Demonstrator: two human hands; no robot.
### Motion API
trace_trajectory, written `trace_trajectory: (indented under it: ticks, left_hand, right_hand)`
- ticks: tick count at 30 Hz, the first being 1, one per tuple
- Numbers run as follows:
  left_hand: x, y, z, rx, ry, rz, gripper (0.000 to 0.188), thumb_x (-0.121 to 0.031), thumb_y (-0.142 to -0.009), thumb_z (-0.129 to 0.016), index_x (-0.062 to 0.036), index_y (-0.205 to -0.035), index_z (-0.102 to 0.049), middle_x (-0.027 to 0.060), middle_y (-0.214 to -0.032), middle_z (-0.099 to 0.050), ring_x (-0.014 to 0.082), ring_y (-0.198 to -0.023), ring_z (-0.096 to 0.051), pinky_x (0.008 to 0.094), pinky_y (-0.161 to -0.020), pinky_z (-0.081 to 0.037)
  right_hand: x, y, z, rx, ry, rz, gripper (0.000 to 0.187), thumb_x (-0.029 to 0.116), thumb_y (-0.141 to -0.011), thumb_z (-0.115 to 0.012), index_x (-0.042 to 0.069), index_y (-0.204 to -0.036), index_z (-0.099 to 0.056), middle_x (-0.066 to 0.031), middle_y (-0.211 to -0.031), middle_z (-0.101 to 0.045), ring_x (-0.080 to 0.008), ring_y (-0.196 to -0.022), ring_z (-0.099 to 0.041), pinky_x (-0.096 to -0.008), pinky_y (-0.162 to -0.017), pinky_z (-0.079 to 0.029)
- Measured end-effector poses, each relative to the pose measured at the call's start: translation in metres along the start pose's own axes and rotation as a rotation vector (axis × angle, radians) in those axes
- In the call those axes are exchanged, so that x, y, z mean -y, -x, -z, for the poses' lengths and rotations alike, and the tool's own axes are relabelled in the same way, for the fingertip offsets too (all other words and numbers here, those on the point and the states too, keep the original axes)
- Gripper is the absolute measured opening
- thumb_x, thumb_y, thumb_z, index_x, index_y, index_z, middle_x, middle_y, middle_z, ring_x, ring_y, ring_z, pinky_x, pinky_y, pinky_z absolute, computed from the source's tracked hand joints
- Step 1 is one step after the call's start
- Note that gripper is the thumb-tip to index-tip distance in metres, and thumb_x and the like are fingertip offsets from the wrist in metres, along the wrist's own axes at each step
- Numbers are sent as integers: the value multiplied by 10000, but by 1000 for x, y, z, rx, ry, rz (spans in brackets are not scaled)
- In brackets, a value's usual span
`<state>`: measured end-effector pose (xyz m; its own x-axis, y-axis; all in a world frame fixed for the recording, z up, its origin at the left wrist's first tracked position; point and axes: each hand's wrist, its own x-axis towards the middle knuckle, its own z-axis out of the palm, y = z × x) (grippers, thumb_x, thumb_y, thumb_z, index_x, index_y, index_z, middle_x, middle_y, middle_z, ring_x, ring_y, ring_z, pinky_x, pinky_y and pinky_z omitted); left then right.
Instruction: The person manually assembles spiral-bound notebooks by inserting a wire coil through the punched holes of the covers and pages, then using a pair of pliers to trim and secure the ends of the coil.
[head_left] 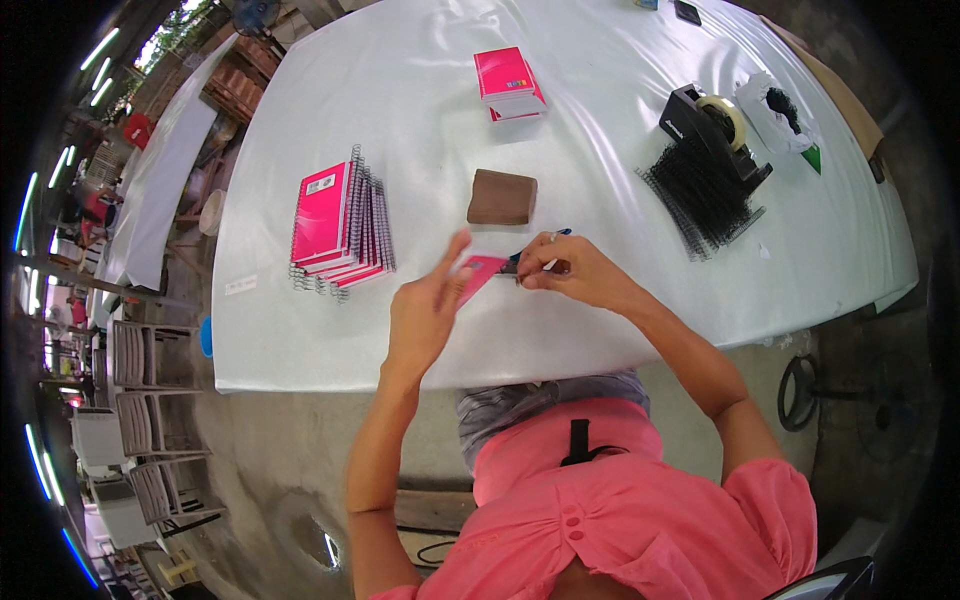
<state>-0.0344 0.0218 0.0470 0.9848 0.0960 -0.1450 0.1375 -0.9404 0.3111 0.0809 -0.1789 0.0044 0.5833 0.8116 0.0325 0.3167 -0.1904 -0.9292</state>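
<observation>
Just in front of me over the table, my left hand point(430, 305) grips a small pink-covered notebook point(482, 274) that is tilted and partly hidden by the fingers. My right hand point(565, 268) is closed at the notebook's right edge, around a small dark metal tool point(512, 266) with a blue end sticking out past the knuckles. Its exact kind is hidden by the fingers. Beyond both hands lies a brown block point(502, 197). A stack of pink spiral notebooks point(322, 215) stands to the left, its black wire coils showing on both sides.
At the far middle sits a stack of pink-covered pads point(505, 80). On the right, several black spiral coils point(700, 195) lie against a black tape dispenser point(708, 130), beside a white plastic bag point(778, 115) with black contents. A silvery sheet covers the table point(330, 350).
</observation>
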Motion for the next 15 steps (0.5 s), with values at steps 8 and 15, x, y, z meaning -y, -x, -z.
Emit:
trace_trajectory:
  ticks: [8,15]
  left_hand:
    - [7,12,-49,-603,1913,-120,697,-439,-998,-444,6,-1488,-228,101,-1550,-265,201,-1382,-327,358,-1147,-252]
    - [-12,50,8,-455,-87,-178,912,-286,-752,-743,1,-1479,-273,169,-1533,-301,437,-1439,-145,563,-1135,-155]
  right_hand:
    - [29,6,-50,-192,-178,184,102,9,-814,-697,10,-915,-697,-96,-1134,-610,-217,-1066,-582,-379,-810,-520]
    - [15,12,-42,-74,838,601,100,87,-799,-597,57,-869,-663,-67,-1068,-602,-209,-1020,-554,-358,-836,-444]
